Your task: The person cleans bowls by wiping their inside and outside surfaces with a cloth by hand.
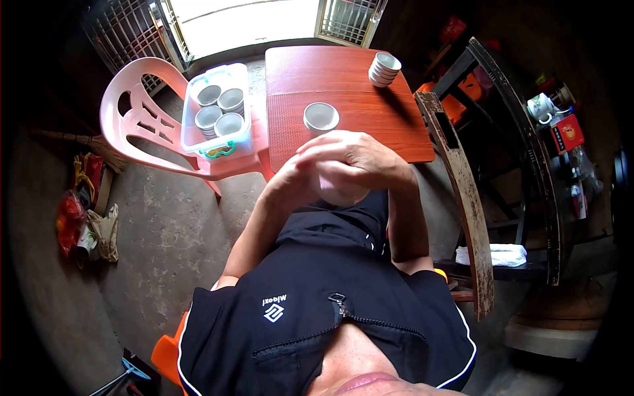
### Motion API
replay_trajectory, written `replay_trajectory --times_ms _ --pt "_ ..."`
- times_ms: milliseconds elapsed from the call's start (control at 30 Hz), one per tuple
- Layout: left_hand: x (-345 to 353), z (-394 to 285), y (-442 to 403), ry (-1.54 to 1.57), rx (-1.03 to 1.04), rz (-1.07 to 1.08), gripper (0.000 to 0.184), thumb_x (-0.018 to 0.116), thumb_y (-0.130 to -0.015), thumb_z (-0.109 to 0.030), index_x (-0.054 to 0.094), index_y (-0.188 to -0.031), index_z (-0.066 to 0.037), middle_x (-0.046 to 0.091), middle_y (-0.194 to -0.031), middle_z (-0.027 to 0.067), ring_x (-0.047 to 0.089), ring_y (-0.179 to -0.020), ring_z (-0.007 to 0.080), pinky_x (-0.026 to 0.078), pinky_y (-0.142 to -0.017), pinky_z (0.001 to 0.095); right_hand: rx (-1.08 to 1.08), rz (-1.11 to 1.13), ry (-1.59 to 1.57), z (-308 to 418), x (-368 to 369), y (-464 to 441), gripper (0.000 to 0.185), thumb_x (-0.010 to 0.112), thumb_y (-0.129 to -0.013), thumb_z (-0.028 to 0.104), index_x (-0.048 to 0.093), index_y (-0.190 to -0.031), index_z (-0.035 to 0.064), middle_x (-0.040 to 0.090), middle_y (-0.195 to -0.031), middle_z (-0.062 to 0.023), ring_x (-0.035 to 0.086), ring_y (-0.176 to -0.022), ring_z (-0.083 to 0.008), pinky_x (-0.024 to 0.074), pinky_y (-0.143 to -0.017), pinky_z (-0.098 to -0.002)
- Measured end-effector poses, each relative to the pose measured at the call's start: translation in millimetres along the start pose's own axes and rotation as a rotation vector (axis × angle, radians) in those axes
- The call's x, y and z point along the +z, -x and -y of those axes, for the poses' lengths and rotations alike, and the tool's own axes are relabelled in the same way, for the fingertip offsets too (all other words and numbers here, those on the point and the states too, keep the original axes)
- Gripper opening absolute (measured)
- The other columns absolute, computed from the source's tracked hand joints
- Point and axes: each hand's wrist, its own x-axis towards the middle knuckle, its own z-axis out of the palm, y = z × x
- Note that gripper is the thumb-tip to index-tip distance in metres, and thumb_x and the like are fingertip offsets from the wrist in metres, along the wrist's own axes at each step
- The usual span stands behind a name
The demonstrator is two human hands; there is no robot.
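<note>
My left hand (pixel 296 181) and my right hand (pixel 363 157) meet in front of me at the near edge of the red-brown table (pixel 297 82). Between them is a pale, rounded thing (pixel 343 193) that looks like a small bowl, mostly covered by my fingers. The fingers of my right hand curl over its top, and my left hand closes around its side. Just beyond my hands a white bowl (pixel 321 117) stands upright on the table, its lower part partly hidden. At the far right corner rises a stack of white bowls (pixel 384 70).
A clear plastic bin (pixel 191 140) with several stacks of bowls (pixel 230 124) rests on a pink plastic chair (pixel 112 125) left of the table. A worn wooden bench (pixel 462 198) stands on its side at right. Bags (pixel 71 221) and a broom (pixel 109 148) lie at left.
</note>
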Motion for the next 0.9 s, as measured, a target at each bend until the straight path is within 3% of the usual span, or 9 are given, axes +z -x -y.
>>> replay_trajectory --times_ms 133,200,333,500,533,667,700,800,900 --pt "5 -10 3 -0.077 -0.081 -0.169 0.059 0.069 -0.083 -0.031 0.045 -0.126 0.002 0.055 -0.121 0.0151 0.057 -0.108 0.0243 0.046 -0.094 0.0415 0.24 -0.209 -0.589 -14 13 9 0.043 0.048 -0.084 0.024 0.056 -0.122 0.0069 0.062 -0.116 -0.0121 0.06 -0.102 -0.0231 0.0448 -0.093 -0.0353" --pt "-10 -8 0 -0.068 -0.01 -0.131 0.051 0.065 -0.087 -0.025 0.047 -0.124 0.004 0.058 -0.117 0.0143 0.059 -0.105 0.0224 0.047 -0.092 0.0382 0.301 -0.679 -0.89 -33 44 14 0.046 0.044 -0.09 0.024 0.046 -0.127 -0.0045 0.057 -0.12 -0.0168 0.055 -0.108 -0.0236 0.0436 -0.095 -0.034" --pt "6 -6 -6 -0.284 0.115 -0.196 0.043 0.062 -0.089 -0.017 0.047 -0.124 0.004 0.059 -0.114 0.0111 0.058 -0.103 0.0184 0.048 -0.09 0.033 0.373 -0.983 -1.0 -51 82 20 0.04 0.037 -0.096 0.022 0.046 -0.125 -0.005 0.057 -0.115 -0.0203 0.055 -0.106 -0.0267 0.0442 -0.094 -0.0381" --pt "-17 8 5 -0.684 0.165 -0.076 0.026 0.055 -0.088 -0.007 0.053 -0.112 0.001 0.059 -0.101 0.0057 0.055 -0.099 0.0104 0.046 -0.085 0.0264 0.031 -0.503 0.33 -9 40 2 0.023 0.05 -0.086 0.017 0.064 -0.101 0.0059 0.063 -0.104 -0.0122 0.056 -0.104 -0.0274 0.0389 -0.097 -0.0423" --pt "9 18 6 -0.814 0.318 -0.321 0.021 0.055 -0.087 -0.007 0.055 -0.107 0.001 0.06 -0.095 0.0041 0.055 -0.096 0.0103 0.046 -0.082 0.0261 -0.037 -0.393 0.443 4 37 -1 0.023 0.051 -0.086 0.017 0.064 -0.101 0.0064 0.063 -0.104 -0.0097 0.057 -0.105 -0.0255 0.0369 -0.099 -0.0431" --pt "18 1 0 -0.976 0.17 -0.169 0.023 0.056 -0.089 -0.009 0.055 -0.109 0.003 0.061 -0.097 0.0056 0.056 -0.095 0.0114 0.046 -0.081 0.0267 -0.18 -0.523 0.314 -39 26 -9 0.027 0.053 -0.087 0.026 0.065 -0.098 0.0037 0.063 -0.107 -0.0117 0.056 -0.109 -0.027 0.0368 -0.101 -0.0435" --pt "24 1 -1 -0.973 0.148 -0.198 0.023 0.056 -0.09 -0.009 0.055 -0.109 0.002 0.061 -0.098 0.0061 0.056 -0.095 0.0113 0.046 -0.081 0.0267 0.002 -0.579 -0.147 -40 20 -6 0.043 0.049 -0.092 0.035 0.058 -0.113 -0.0007 0.058 -0.118 -0.0161 0.051 -0.116 -0.0337 0.0374 -0.102 -0.0421" --pt "21 -1 0 -0.975 0.167 -0.237 0.027 0.056 -0.091 -0.01 0.053 -0.115 0.001 0.061 -0.104 0.0066 0.056 -0.095 0.0114 0.046 -0.083 0.0262 0.319 -0.703 -0.618 -19 38 -3 0.059 0.04 -0.096 0.044 0.043 -0.13 -0.0035 0.049 -0.13 -0.02 0.042 -0.125 -0.0387 0.0322 -0.106 -0.0409" --pt "21 -9 -2 -0.743 0.328 -0.19 0.035 0.054 -0.091 -0.009 0.045 -0.124 0.001 0.059 -0.111 0.0054 0.055 -0.099 0.011 0.045 -0.085 0.0247 0.123 -0.598 0.166 2 62 5 0.064 0.034 -0.097 0.047 0.029 -0.141 0.0002 0.026 -0.147 -0.0212 0.018 -0.138 -0.0396 0.012 -0.113 -0.0453"
